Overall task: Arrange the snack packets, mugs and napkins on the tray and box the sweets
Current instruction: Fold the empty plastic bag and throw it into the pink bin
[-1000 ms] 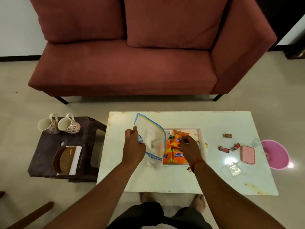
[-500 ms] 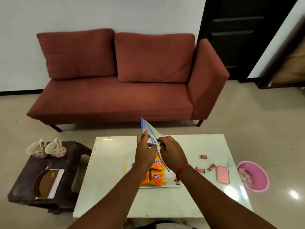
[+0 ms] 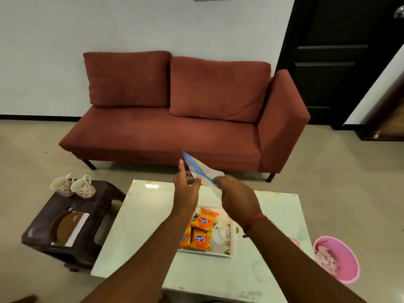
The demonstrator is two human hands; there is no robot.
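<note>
Your right hand [image 3: 237, 196] pinches an emptied zip bag [image 3: 202, 170] above the tray [image 3: 233, 237] of snack packets [image 3: 202, 229]; left hand [image 3: 185, 189] fingers spread, empty — next, discard the bag, fetch mugs [image 3: 73, 185].

mugs [image 3: 73, 187]: 2, left of frame on the stool
snack packets [image 3: 200, 231]: 3 visible, orange, on the tray
tray [image 3: 233, 243]: 1
zip bag [image 3: 202, 171]: 1
pink bin [image 3: 341, 262]: 1, lower right
hands [image 3: 187, 191]: 2
</note>
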